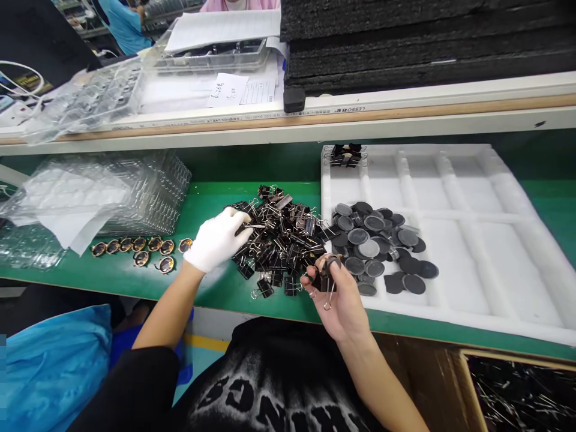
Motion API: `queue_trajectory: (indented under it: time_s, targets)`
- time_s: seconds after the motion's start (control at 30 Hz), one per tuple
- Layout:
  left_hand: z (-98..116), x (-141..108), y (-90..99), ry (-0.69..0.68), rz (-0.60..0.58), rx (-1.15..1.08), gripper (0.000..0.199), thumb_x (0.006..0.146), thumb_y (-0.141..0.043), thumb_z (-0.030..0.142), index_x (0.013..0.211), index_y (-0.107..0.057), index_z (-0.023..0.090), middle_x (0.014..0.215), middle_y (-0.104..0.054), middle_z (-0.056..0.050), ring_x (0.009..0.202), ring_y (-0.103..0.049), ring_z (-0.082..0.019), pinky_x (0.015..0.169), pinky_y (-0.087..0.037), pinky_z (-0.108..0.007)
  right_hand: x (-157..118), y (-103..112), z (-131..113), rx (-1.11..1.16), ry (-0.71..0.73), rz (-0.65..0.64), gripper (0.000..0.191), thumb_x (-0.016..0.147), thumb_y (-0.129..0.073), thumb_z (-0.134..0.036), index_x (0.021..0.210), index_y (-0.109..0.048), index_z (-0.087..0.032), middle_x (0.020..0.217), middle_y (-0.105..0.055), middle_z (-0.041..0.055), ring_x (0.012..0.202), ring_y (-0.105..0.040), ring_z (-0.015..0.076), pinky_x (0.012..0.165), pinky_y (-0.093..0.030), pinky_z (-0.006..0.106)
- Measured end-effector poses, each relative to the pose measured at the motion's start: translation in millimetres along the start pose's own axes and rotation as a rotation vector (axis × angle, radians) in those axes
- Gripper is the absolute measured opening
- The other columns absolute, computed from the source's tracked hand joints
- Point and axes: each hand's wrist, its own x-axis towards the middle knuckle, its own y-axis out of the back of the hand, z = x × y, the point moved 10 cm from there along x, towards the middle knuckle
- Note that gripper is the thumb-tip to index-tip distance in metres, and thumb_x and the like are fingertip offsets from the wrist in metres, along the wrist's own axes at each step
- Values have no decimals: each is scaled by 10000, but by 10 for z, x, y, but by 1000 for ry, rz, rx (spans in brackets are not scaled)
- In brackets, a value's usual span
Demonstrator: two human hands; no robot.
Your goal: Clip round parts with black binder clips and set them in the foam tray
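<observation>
Below centre, the right hand pinched a black metal clip, best kept square, grip unclear for the white-gloved left hand.

The left forearm, bare below a short black sleeve, is reaching forward and inward. The left hand in a snug white glove is facing back-up, its thumb and fingers bending toward each other. The bare right forearm is angling up and inward; the ungloved right hand is turning its palm upward, thumb and fingers curling in a firm grip.
</observation>
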Motion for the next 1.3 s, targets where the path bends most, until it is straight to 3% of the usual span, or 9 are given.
queue_trajectory:
  time_s: [0.13,0.27,0.37,0.5,0.7,0.77,0.9,1.2,1.3]
  targets:
    - [-33,88,-186,-239,-14,92,291,1050,-513,378,966,-751,233,914,-757,-43,815,-702,-207,701,-447,-319,-26,-38,26,-47,-25,-27,233,833,-845,-426,928,-761,-230,892,-693,23,818,-666,140,704,-590,233]
    - [-73,-35,82,-192,276,2,252,1024,-573,359,913,-743,210,916,-774,-51,798,-699,-191,712,-465,-314,-34,-123,-15,-312,40,-137,285,846,-834,-434,1016,-778,-212,910,-730,51,807,-696,170,764,-597,282]
    - [52,-154,256,-117,336,-229,236,1019,-558,304,870,-700,190,865,-751,-42,780,-680,-160,739,-486,-281,4,-235,-122,-456,166,-199,266,846,-836,-403,1040,-777,-232,1013,-761,72,955,-720,223,903,-592,370]
    - [368,-232,235,-10,120,-578,202,999,-541,257,840,-645,188,784,-700,11,716,-623,-112,719,-477,-235,35,-503,-186,-587,261,-374,152,887,-791,-361,996,-789,-255,1129,-761,89,1352,-560,269,1112,-482,450]
    - [604,-334,115,26,-156,-718,144,891,-506,215,875,-646,186,698,-630,30,630,-549,-112,635,-426,-246,14,-532,-211,-679,240,-441,128,893,-776,-340,977,-791,-244,1002,-767,67,972,-689,219,910,-562,381]
    - [630,-357,79,5,-222,-651,54,789,-595,236,780,-618,188,597,-550,53,563,-478,-105,582,-368,-247,-16,-523,-236,-701,246,-464,104,900,-768,-317,973,-786,-246,990,-760,60,961,-682,211,884,-552,358]
    - [687,-369,111,-29,-221,-560,214,709,-701,333,655,-550,190,531,-493,65,528,-435,-92,558,-305,-246,-47,-525,-262,-747,243,-508,83,904,-760,-291,970,-776,-243,983,-742,54,950,-674,205,858,-538,339]
    - [744,-419,-23,-16,-363,-586,232,822,-587,316,643,-515,188,515,-494,62,489,-398,-79,529,-308,-222,-15,-361,-388,-884,220,-435,180,938,-717,-377,1029,-772,-232,1153,-745,85,1158,-660,250,973,-530,379]
    - [709,-444,-31,-41,-411,-666,249,831,-573,278,613,-497,186,501,-425,75,491,-357,-70,505,-292,-207,27,-286,-505,-1015,210,-402,196,952,-695,-385,1065,-763,-240,1110,-756,62,993,-701,220,859,-551,340]
